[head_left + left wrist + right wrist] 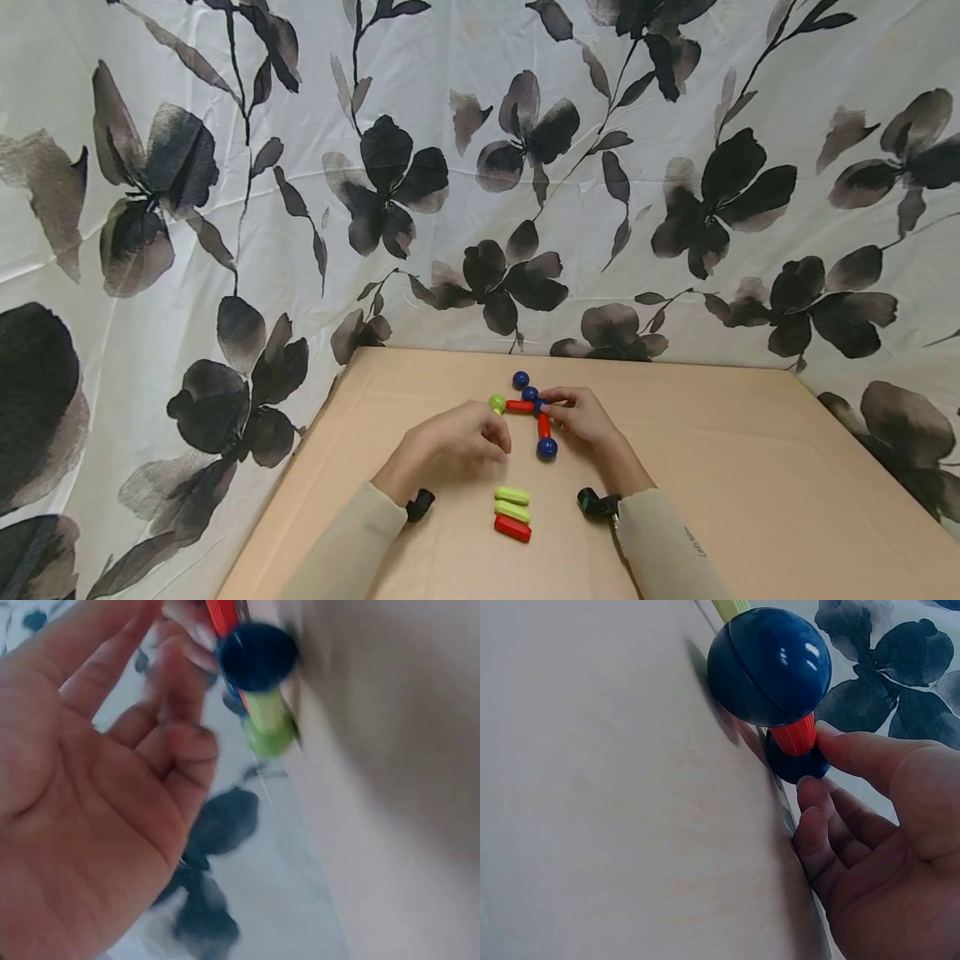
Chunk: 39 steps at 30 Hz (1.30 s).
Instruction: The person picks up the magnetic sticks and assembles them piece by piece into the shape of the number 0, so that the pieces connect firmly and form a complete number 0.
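Note:
My right hand (pixel 588 419) pinches a blue ball (pixel 799 766) where two red rods (pixel 520 407) (pixel 544 427) meet. One rod runs left to a green ball (pixel 497 403); the other comes toward me to a larger-looking blue ball (pixel 547 449). Beside the green ball, my left hand (pixel 457 437) is loosely bent with nothing visible in its fingers; it is blurred in the left wrist view. That view also has a green rod (pixel 266 712) between a green ball (pixel 271 741) and a blue ball (pixel 257 657). The left hand partly hides the rod in the head view.
Two more blue balls (pixel 521 380) (pixel 530 394) are just beyond the joined pieces; whether the nearer one is attached, I cannot tell. Closer to me, two green rods (pixel 512 496) (pixel 512 511) and a red rod (pixel 512 528) lie on the table (pixel 720 467). A flowered cloth (pixel 420 308) hangs behind.

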Each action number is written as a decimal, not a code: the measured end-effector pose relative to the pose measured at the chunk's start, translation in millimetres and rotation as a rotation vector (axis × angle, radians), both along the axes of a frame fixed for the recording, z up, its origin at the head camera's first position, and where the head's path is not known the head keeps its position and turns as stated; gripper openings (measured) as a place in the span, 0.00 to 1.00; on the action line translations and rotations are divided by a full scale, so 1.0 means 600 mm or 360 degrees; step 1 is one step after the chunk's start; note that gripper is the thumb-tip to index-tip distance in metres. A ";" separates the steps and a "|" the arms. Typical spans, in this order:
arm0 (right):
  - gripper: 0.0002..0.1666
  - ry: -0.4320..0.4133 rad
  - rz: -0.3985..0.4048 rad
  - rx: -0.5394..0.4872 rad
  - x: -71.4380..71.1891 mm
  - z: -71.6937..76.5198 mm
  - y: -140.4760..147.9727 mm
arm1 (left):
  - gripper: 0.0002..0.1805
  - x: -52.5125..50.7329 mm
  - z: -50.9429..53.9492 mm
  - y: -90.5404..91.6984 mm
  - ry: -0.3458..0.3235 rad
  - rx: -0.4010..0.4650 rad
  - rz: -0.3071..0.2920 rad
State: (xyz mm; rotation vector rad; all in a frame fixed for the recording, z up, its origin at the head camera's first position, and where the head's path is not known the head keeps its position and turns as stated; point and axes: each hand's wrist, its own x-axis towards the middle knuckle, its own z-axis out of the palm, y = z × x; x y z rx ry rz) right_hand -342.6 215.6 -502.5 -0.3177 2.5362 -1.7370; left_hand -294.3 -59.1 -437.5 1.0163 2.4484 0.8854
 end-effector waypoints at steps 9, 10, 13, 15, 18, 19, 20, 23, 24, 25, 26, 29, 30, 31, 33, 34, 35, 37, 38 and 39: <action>0.16 0.0052 0.0037 -0.0006 0.000 0.000 0.001 | 0.09 0.050 -0.003 0.041 -0.0052 -0.0249 -0.0145; 0.15 0.0050 0.0035 -0.0011 0.000 0.000 0.001 | 0.11 0.054 -0.005 0.044 -0.0037 -0.0276 -0.0127; 0.15 0.0054 0.0037 -0.0030 0.000 0.001 0.000 | 0.12 0.062 -0.007 0.052 0.0088 -0.0370 -0.0067; 0.16 0.0064 0.0042 -0.0027 -0.001 0.000 0.000 | 0.13 0.065 -0.009 0.056 0.0180 -0.0422 -0.0031; 0.16 0.0057 0.0038 -0.0021 -0.002 -0.001 0.000 | 0.13 0.063 -0.011 0.060 0.0304 -0.0457 -0.0034; 0.16 0.0053 0.0033 -0.0013 -0.002 -0.002 0.000 | 0.13 0.061 -0.012 0.059 0.0317 -0.0439 -0.0041; 0.15 0.0051 0.0032 -0.0011 -0.002 -0.002 0.000 | 0.12 0.059 -0.014 0.058 0.0324 -0.0405 -0.0056; 0.15 0.0042 0.0026 -0.0010 0.001 -0.001 0.000 | 0.09 0.048 -0.014 0.051 0.0242 -0.0216 -0.0121; 0.15 0.0038 0.0020 -0.0009 0.002 -0.001 0.000 | 0.08 0.043 -0.013 0.048 0.0185 -0.0139 -0.0142; 0.15 0.0039 0.0021 -0.0008 0.003 0.000 -0.001 | 0.06 0.038 -0.012 0.043 0.0132 -0.0064 -0.0167; 0.15 0.0036 0.0020 -0.0010 0.004 0.001 -0.001 | 0.05 0.034 -0.012 0.039 0.0083 -0.0004 -0.0192; 0.16 0.0023 0.0013 -0.0005 0.006 0.001 -0.002 | 0.07 0.023 -0.007 0.025 -0.0028 0.0101 -0.0223; 0.16 0.0020 0.0013 -0.0004 0.007 0.001 -0.002 | 0.09 0.021 -0.005 0.020 -0.0045 0.0114 -0.0224; 0.16 0.0014 0.0009 -0.0006 0.007 0.000 -0.003 | 0.10 0.019 -0.004 0.016 -0.0054 0.0123 -0.0223; 0.17 0.0016 0.0010 -0.0004 0.006 -0.002 -0.003 | 0.12 0.017 -0.002 0.009 -0.0082 0.0143 -0.0202; 0.17 0.0021 0.0010 0.0001 0.006 -0.002 -0.003 | 0.12 0.016 -0.002 0.006 -0.0095 0.0156 -0.0192; 0.18 0.0029 0.0012 -0.0001 0.006 -0.002 -0.003 | 0.13 0.016 -0.003 0.004 -0.0105 0.0171 -0.0185; 0.18 0.0031 0.0001 -0.0001 0.007 -0.003 -0.003 | 0.13 0.016 -0.006 -0.001 -0.0146 0.0213 -0.0179; 0.17 0.0030 -0.0005 0.0001 0.007 -0.003 -0.003 | 0.13 0.015 -0.007 -0.004 -0.0178 0.0249 -0.0187; 0.17 0.0022 -0.0014 -0.0002 0.008 -0.002 -0.003 | 0.13 0.015 -0.009 -0.007 -0.0212 0.0281 -0.0195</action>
